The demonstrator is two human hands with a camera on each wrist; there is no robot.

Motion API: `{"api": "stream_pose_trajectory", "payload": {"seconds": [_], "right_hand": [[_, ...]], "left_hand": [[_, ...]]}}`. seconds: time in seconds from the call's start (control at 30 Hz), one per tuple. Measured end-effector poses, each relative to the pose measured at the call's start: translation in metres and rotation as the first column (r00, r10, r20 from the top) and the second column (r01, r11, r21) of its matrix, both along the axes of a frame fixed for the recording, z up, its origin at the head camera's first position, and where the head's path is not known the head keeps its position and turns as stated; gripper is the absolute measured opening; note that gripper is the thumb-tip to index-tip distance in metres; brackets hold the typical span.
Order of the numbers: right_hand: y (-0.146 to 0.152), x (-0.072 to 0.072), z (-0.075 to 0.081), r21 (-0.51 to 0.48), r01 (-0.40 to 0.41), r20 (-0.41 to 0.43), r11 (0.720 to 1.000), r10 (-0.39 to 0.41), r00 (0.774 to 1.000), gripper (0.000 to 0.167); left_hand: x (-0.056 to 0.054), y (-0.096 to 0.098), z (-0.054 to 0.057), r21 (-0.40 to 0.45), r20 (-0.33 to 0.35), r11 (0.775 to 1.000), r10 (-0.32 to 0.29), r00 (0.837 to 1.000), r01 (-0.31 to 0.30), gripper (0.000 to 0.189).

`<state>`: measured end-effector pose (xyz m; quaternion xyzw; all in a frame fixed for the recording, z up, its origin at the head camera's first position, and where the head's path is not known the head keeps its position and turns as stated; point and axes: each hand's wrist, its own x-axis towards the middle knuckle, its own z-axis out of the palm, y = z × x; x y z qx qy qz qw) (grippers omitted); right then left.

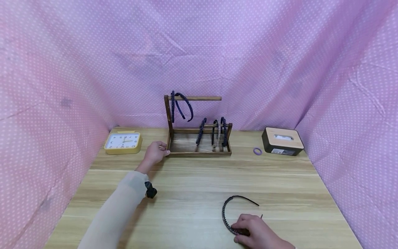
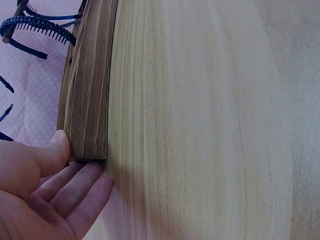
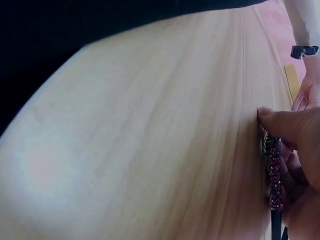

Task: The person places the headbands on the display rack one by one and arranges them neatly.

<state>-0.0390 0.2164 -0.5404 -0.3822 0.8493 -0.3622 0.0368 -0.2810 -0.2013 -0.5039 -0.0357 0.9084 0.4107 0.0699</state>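
Note:
A brown wooden headband rack (image 1: 199, 154) with a tray base stands at the back middle of the table. Dark toothed headbands hang from its upper bar, and others, one of them lighter, hang from its lower bar. My left hand (image 1: 156, 152) holds the left end of the tray, thumb at its front corner and fingers along the side. Near the front edge, my right hand (image 1: 256, 231) pinches a dark toothed headband (image 1: 224, 214) between thumb and fingers. Glittery dark beads on this headband (image 3: 275, 172) show in the right wrist view; the fingers partly hide it.
A yellow alarm clock (image 1: 123, 142) lies left of the rack, its numerals upside down from here. To the right are a purple ring (image 1: 257, 151) and a tissue box (image 1: 282, 141) with a wooden top. Pink dotted cloth (image 1: 199, 52) surrounds the table.

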Motion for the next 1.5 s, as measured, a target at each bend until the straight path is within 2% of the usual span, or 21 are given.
{"api": "stream_pose_trajectory", "payload": {"seconds": [0.1,0.2,0.33,0.4,0.47,0.57,0.73,0.8,0.9,1.07,1.17,1.27,1.33,1.4,1.5], "right_hand": [[0.0,0.001,0.0,-0.001,-0.008,-0.073,1.0,0.008,0.997,0.023],[0.0,0.002,0.002,-0.004,0.015,-0.138,1.0,-0.016,0.99,0.024],[-0.003,0.001,0.011,-0.035,0.105,-0.207,0.994,-0.11,0.972,0.026],[-0.003,-0.001,0.019,-0.072,0.153,-0.196,0.986,-0.164,0.967,0.027],[-0.003,-0.003,0.027,-0.122,0.199,-0.167,0.972,-0.217,0.962,0.028],[-0.001,-0.007,0.039,-0.203,0.278,-0.045,0.939,-0.293,0.955,0.028],[0.001,-0.016,0.06,-0.271,0.416,0.149,0.868,-0.389,0.909,0.023],[0.002,-0.021,0.068,-0.288,0.452,0.2,0.844,-0.408,0.891,0.022],[0.003,-0.031,0.085,-0.314,0.491,0.234,0.813,-0.435,0.87,0.021],[0.004,-0.054,0.119,-0.335,0.55,0.265,0.765,-0.483,0.834,0.022],[0.006,-0.074,0.139,-0.366,0.556,0.265,0.747,-0.489,0.831,0.024],[0.006,-0.097,0.16,-0.394,0.54,0.221,0.744,-0.494,0.841,0.024],[0.005,-0.114,0.173,-0.398,0.543,0.201,0.74,-0.507,0.838,0.025],[0.004,-0.13,0.184,-0.385,0.559,0.174,0.734,-0.537,0.825,0.028],[-0.001,-0.157,0.197,-0.389,0.589,0.169,0.709,-0.573,0.802,0.033]], "left_hand": [[0.001,0.0,0.001,0.013,-0.004,1.0,-0.003,1.0,0.003,0.038],[0.002,0.0,0.002,0.024,-0.006,1.0,-0.007,1.0,0.007,0.038],[0.003,0.0,0.002,0.025,-0.008,1.0,-0.009,1.0,0.01,0.038],[0.002,0.0,0.002,0.026,-0.009,1.0,-0.009,1.0,0.009,0.038],[0.002,0.001,0.002,0.029,-0.008,1.0,-0.008,1.0,0.008,0.038],[0.002,0.0,0.001,0.029,-0.006,1.0,-0.008,1.0,0.008,0.038],[0.0,0.0,0.0,0.022,-0.008,1.0,-0.002,1.0,0.002,0.038],[0.0,0.0,0.0,0.019,-0.007,1.0,0.0,1.0,0.0,0.038],[0.0,0.0,0.0,0.02,-0.003,1.0,0.001,1.0,-0.001,0.038],[0.002,0.001,0.001,0.027,-0.006,1.0,-0.008,1.0,0.008,0.039],[0.001,0.001,0.002,0.029,-0.009,0.999,-0.014,1.0,0.014,0.038],[0.001,0.0,0.002,0.034,0.003,0.999,-0.008,1.0,0.008,0.039],[0.001,0.0,0.002,0.034,0.006,0.999,-0.01,1.0,0.01,0.039],[0.001,0.001,0.001,0.028,0.006,1.0,-0.013,1.0,0.013,0.039],[0.001,0.001,0.001,0.018,-0.009,1.0,-0.016,1.0,0.016,0.038]]}}
